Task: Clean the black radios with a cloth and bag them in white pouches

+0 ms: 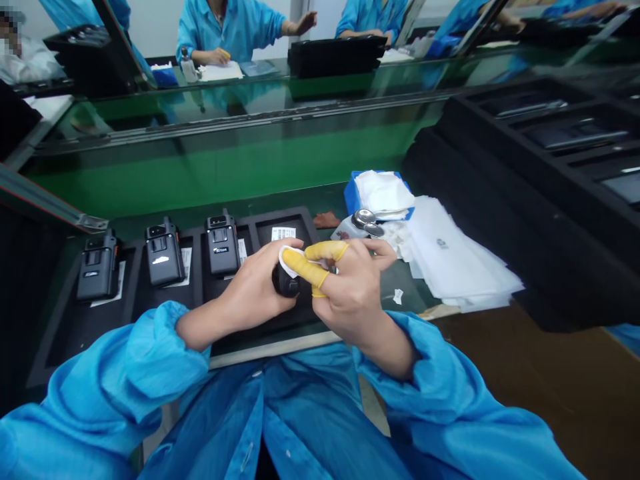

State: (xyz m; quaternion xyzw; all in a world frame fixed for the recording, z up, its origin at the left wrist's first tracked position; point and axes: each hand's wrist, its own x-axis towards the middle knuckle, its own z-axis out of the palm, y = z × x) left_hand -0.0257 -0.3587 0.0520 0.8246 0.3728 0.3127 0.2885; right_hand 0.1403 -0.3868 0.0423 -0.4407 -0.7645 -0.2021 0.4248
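Observation:
My left hand (257, 283) is closed around a black two-way radio (287, 285), held above the foam tray (260, 325) with one end towards me. Yellow finger covers sit on the fingers of my right hand (353, 280). That hand presses a small white wipe (287, 260) against the radio's upper side with a covered finger. Left of my hands, three similar radios lie in the tray's compartments: one at the far left (97, 270), one in the middle (165, 257), and one marked "Riton" (221, 247). A white label (283, 233) shows in the compartment behind my hands.
A blue box (353, 198) of white wipes, a metal-topped dispenser bottle (353, 227) and a stack of white sheets (450, 260) are at right. Black trays (480, 173) are stacked beyond them. Co-workers in blue sit across the glass partition (250, 160).

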